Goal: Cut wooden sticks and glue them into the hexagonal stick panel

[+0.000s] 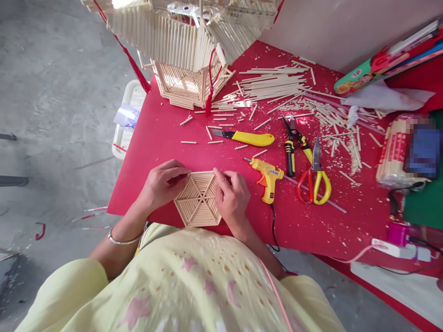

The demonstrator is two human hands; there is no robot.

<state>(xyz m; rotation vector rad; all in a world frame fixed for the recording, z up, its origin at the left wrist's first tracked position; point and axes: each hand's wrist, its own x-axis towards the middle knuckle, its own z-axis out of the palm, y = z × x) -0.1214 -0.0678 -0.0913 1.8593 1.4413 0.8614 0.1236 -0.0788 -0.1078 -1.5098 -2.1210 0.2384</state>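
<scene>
A hexagonal panel of thin wooden sticks (199,203) lies at the front edge of the red table, its spokes meeting in the middle. My left hand (166,184) pinches its upper left corner between thumb and fingers. At the upper right corner, my right hand (232,196) grips the panel with bent fingers that cover part of that side. Just right of this hand rests a yellow glue gun (266,177), its nozzle pointing left. Beyond the panel lies a yellow utility knife (252,138) with its blade out.
A stick-built lantern-like structure (180,44) with red tassels stands at the back. Loose sticks (273,85) and scraps litter the red table (159,138). Pliers-like cutters (290,154) and scissors (314,180) lie right of the glue gun. A bundle of packaged sticks (392,152) sits far right.
</scene>
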